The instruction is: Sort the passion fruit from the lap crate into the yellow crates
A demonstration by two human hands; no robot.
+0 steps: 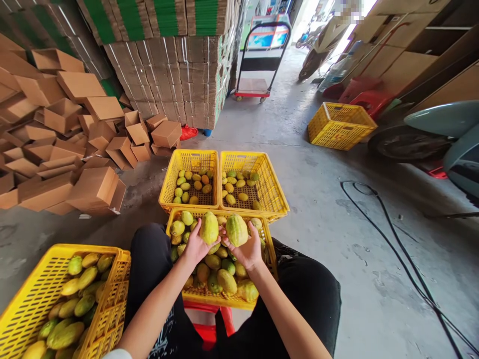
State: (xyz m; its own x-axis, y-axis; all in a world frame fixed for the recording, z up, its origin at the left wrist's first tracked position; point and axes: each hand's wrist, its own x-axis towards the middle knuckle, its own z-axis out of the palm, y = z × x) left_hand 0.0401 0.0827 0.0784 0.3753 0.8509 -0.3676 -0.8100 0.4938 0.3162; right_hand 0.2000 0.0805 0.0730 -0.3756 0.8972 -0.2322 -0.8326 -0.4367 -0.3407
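Observation:
My left hand (197, 245) is closed around a yellow-green papaya (209, 228). A second papaya (236, 230), ribbed and paler at its top, rests in the grip of my right hand (250, 249). Both fruits are held side by side, a small gap between them, above a yellow plastic crate (220, 298) between my knees. Many green and yellow papayas (226, 281) fill that crate, partly hidden by my hands and forearms. Just beyond it stand two more yellow crates, the left one (164, 192) and the right one (279, 194), each with smaller yellowish fruits on its bottom.
A yellow crate (33, 279) of longer papayas stands at my left. Cardboard boxes (92, 187) lie heaped behind it, beside stacked flat cartons (164, 75). Farther off are a hand trolley (258, 86) and another yellow crate (333, 132). A black cable (404, 254) crosses the floor at right.

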